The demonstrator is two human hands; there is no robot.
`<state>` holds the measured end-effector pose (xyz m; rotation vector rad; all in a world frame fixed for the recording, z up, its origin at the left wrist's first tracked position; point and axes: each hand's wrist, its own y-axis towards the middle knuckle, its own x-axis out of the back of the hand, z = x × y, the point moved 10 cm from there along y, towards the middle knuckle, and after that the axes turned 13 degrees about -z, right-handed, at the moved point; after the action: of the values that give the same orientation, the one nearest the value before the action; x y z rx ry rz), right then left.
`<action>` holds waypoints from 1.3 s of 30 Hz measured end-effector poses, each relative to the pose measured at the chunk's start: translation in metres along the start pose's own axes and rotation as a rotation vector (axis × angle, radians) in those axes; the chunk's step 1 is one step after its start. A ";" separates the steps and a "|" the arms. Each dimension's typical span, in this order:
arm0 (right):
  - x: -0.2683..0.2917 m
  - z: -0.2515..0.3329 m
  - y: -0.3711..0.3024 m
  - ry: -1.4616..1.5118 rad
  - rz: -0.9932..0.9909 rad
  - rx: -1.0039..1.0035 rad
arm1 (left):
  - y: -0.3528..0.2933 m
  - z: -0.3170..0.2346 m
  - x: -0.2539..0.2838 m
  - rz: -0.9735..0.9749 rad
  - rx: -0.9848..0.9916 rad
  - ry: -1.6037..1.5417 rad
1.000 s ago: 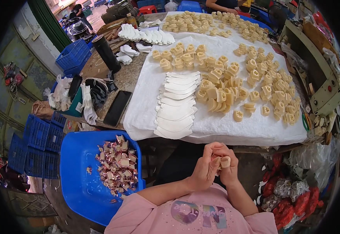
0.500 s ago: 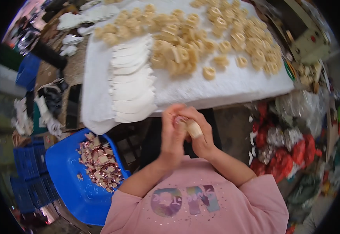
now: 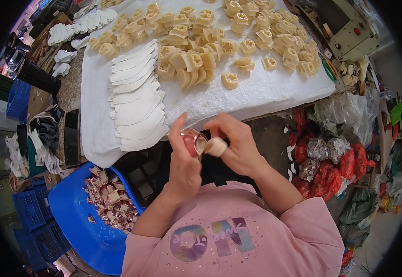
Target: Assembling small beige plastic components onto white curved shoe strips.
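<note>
My left hand (image 3: 182, 159) grips a small shiny pinkish wrapped piece (image 3: 192, 142) close to my chest, its fingers closed round it. My right hand (image 3: 235, 143) meets it from the right, and its thumb wears a pale tape wrap (image 3: 216, 147) pressed against the piece. Both hands hover over the dark gap below the table's front edge. On the white cloth (image 3: 256, 92) just beyond them lie many cream moulded pieces (image 3: 196, 62) and a fanned row of white curved sheets (image 3: 136, 99).
A blue tub (image 3: 74, 226) with several pinkish wrapped scraps (image 3: 111, 203) sits at my lower left. Blue crates (image 3: 28, 212) stand further left. A black phone (image 3: 71, 137) lies on the table's left edge. Red and clear bags (image 3: 330, 152) pile at the right, near a cream machine (image 3: 355, 34).
The view has tilted down and closer to the table. My hands stay together in front of my chest, now turning the pinkish piece, with my fingers a little more spread.
</note>
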<state>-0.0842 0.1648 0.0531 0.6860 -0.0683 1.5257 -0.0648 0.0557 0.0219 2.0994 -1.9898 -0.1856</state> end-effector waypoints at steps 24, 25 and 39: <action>-0.014 -0.004 0.005 0.145 0.103 0.065 | 0.010 -0.020 0.010 0.040 -0.076 0.219; -0.018 -0.015 0.005 0.233 0.084 -0.086 | 0.011 -0.014 0.013 -0.001 -0.022 0.202; -0.033 -0.054 -0.017 0.651 -0.091 -0.456 | 0.006 -0.019 0.009 -0.297 -0.270 0.294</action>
<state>-0.0915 0.1615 -0.0117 -0.1795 0.1054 1.5081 -0.0654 0.0484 0.0428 2.0936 -1.4008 -0.1754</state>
